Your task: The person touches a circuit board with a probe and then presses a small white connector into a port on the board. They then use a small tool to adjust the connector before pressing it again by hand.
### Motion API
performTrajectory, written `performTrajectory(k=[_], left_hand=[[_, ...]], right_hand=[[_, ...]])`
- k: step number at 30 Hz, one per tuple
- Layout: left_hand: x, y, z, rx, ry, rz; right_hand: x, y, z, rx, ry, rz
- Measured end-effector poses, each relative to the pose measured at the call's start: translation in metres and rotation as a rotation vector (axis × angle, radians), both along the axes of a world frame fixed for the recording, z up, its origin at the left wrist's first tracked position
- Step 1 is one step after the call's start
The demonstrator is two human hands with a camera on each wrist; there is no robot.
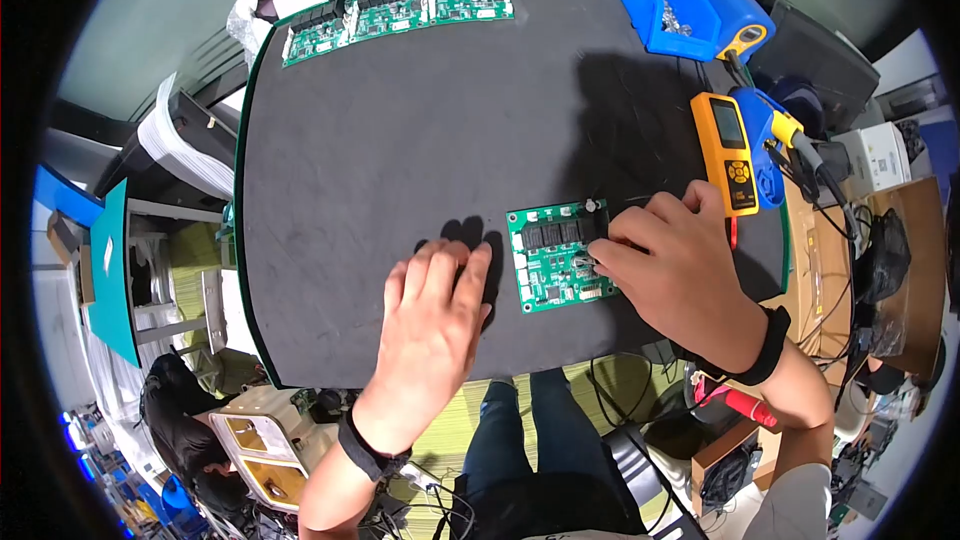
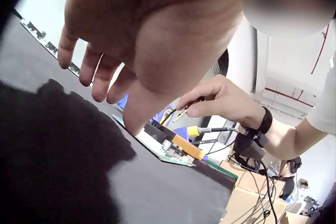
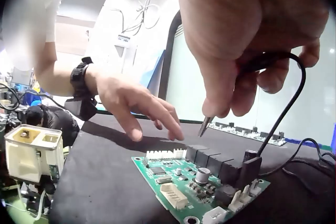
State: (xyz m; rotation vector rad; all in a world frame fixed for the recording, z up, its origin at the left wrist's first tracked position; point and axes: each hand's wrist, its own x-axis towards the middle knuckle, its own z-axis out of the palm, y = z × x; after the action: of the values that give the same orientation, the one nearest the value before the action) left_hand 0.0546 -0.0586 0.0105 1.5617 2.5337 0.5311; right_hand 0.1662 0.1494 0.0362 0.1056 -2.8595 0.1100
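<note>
A green circuit board (image 1: 560,258) with black relay blocks and white connectors lies on the dark mat. Above its right side, my right hand (image 1: 672,250) pinches a metal alligator clip (image 3: 206,125) between thumb and fingers. From that hand a black cable (image 3: 287,113) loops down past the board. The clip's tip points down over the black blocks in the right wrist view. My left hand (image 1: 432,315) hovers over the mat left of the board, palm down, fingers loosely extended and holding nothing.
Several similar boards (image 1: 395,8) line the far left edge. At the right are a yellow handheld meter (image 1: 728,152), a soldering iron in a blue stand (image 1: 768,165) and a blue bin (image 1: 668,5) holding small metal parts. Cardboard boxes (image 1: 835,265) and cables crowd beyond the right edge.
</note>
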Motion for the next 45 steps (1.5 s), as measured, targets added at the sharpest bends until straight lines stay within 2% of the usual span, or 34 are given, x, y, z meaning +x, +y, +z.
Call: performTrajectory(k=[2,9,16,20,27,37,45], left_hand=[[0.008,-0.001,0.000,-0.004,0.045,0.000],[0.047,0.010,0.007,-0.013,-0.071,-0.112],[0.023,0.012,0.010,0.020,-0.138,0.129],[-0.004,0.010,0.002,-0.040,-0.203,0.080],[-0.010,0.023,-0.008,-0.066,-0.340,0.012],[-0.010,0.029,-0.003,-0.098,-0.327,0.006],[-0.008,0.033,0.016,0.052,-0.305,-0.093]], right_hand=[[-0.002,0.006,0.001,-0.030,-0.007,0.009],[-0.017,0.024,0.003,-0.199,0.006,0.027],[-0.021,0.042,0.010,-0.266,-0.018,-0.003],[-0.016,0.045,0.013,-0.380,-0.030,-0.094],[0.000,0.035,0.008,-0.601,-0.033,-0.177],[0.003,0.002,-0.007,-0.508,-0.011,0.037],[0.007,-0.003,-0.004,-0.426,0.009,0.121]])
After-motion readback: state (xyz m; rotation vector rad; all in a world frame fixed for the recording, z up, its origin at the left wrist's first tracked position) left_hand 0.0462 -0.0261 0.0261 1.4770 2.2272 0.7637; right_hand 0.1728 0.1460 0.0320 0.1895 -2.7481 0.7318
